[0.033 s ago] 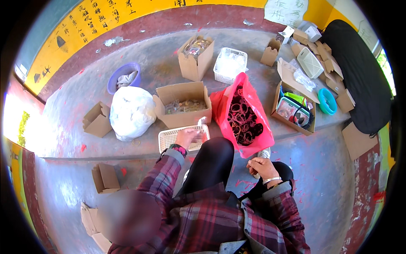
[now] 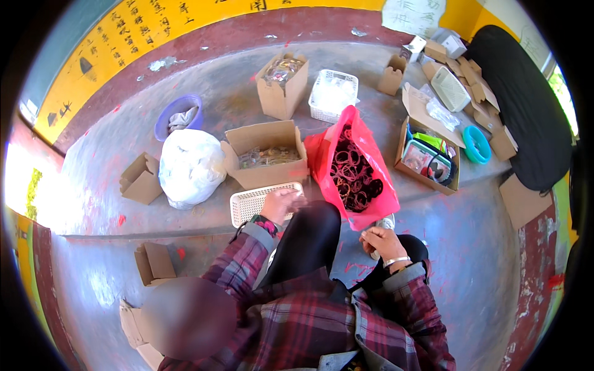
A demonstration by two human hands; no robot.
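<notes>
Head view: left hand [image 2: 282, 204] at cream basket [image 2: 249, 204], right hand [image 2: 382, 242] near pink bag [image 2: 319, 154].
The basket lies against or beneath the blurred left hand, its opening unclear; the bag gapes just beyond the curled right hand, presumably for easy reach. Any hold cannot be told.

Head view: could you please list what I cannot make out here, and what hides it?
Left hand: head view; motion blur hides whether it holds anything.
Right hand: head view; its curled fingers would hide any small thing.
Beige lattice basket: head view; the left hand covers part of it.
White plastic bag: head view; its cloudy film hides the contents.
Pink plastic bag: head view; dark loops hide its bottom.
</notes>
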